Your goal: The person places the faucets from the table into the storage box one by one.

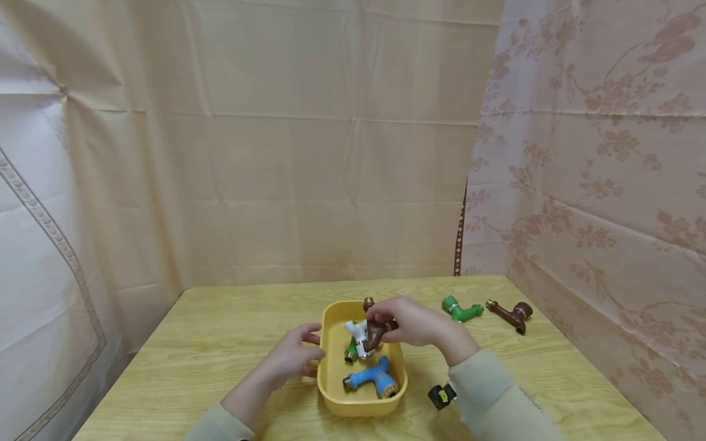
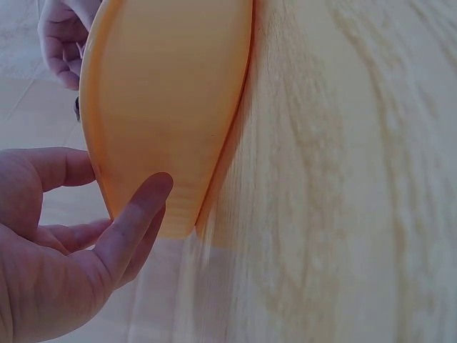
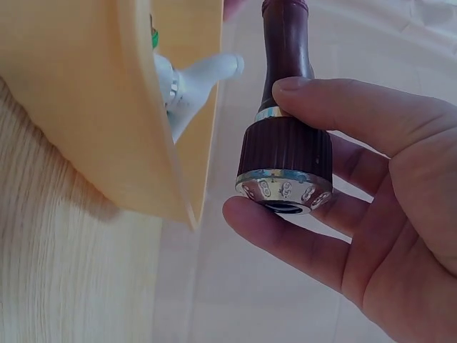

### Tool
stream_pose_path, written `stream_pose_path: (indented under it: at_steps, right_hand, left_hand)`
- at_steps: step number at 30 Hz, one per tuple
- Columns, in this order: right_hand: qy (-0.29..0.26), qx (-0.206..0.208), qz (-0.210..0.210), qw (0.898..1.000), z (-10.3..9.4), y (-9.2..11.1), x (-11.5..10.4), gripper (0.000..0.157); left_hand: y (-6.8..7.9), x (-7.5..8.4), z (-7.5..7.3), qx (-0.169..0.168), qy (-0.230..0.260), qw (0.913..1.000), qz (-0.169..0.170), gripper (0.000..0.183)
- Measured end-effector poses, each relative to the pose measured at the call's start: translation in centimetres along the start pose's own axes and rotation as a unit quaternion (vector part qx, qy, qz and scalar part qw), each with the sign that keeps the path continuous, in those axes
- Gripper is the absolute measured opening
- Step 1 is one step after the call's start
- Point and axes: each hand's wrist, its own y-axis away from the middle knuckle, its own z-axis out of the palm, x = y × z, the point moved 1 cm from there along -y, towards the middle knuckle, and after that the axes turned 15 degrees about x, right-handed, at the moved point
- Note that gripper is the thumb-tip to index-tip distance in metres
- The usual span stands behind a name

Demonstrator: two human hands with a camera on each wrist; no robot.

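Note:
My right hand (image 1: 416,321) grips a dark brown plastic tap (image 1: 377,332) by its ribbed handle with a metal end cap (image 3: 285,187), above a yellow plastic bin (image 1: 332,383). Inside the bin lie a blue tap (image 1: 366,375), a white tap (image 1: 358,334) and a green tap (image 1: 351,350), the last partly hidden under the white one. At the bin's left side, my left hand (image 1: 292,354) rests spread fingers against the outer wall (image 2: 168,93). It holds nothing else.
On the wooden table (image 1: 231,331), right of the bin, lie another green tap (image 1: 463,312) and another brown tap (image 1: 513,316). A black device (image 1: 441,396) sits at my right sleeve. Curtains (image 1: 309,184) hang behind the table and along both sides.

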Motion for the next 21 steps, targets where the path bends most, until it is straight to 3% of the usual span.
stream_pose_path:
  at_steps: [21]
  right_hand:
    - [-0.005, -0.021, -0.053, 0.998, 2.8, -1.6, -2.3, 0.037]
  left_hand:
    - [0.0, -0.2, -0.1, -0.007, 0.012, 0.9999, 0.007, 0.074]
